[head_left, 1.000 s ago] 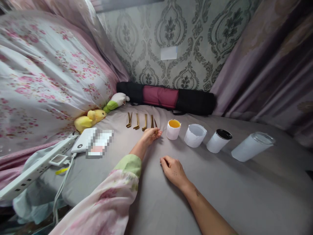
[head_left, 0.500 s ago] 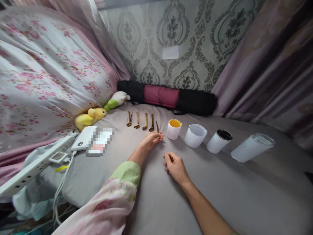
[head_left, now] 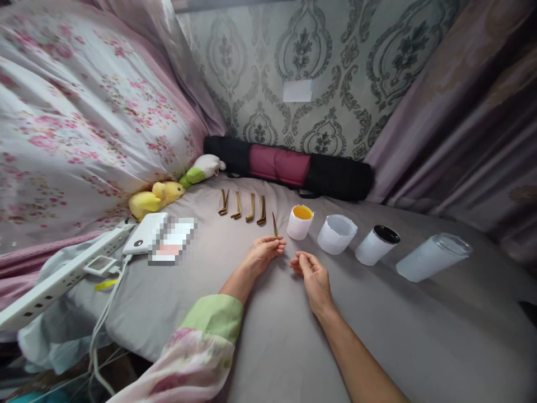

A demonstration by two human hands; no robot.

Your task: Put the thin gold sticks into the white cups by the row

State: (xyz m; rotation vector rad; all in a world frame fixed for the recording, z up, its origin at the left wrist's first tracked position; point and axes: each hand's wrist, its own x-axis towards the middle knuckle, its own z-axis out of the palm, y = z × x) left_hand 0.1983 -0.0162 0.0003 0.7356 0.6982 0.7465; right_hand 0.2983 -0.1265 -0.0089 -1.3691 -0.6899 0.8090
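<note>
Gold tweezers (head_left: 274,225) stand nearly upright, pinched at their lower end between the thumb and fingertips of the left hand (head_left: 263,253), just left of the yellow-lined cup (head_left: 299,222). Close beside, the right hand (head_left: 312,275) is loosely curled and empty. Behind them, four more tweezers (head_left: 250,207) lie in a row on the grey sheet (head_left: 272,347).

Single view, worn on the head, looking forward and down toward 12 o'clock, across the grey bed (head_left: 419,336) to the patterned wall (head_left: 251,67). Near enough to make out thin tweezers (head_left: 274,224) pinched in the left hand (head_left: 264,254), with the right hand (head_left: 312,274) beside it at centre. Quilt (head_left: 84,112) at 9 o'clock, curtain (head_left: 461,112) at 3.
</note>
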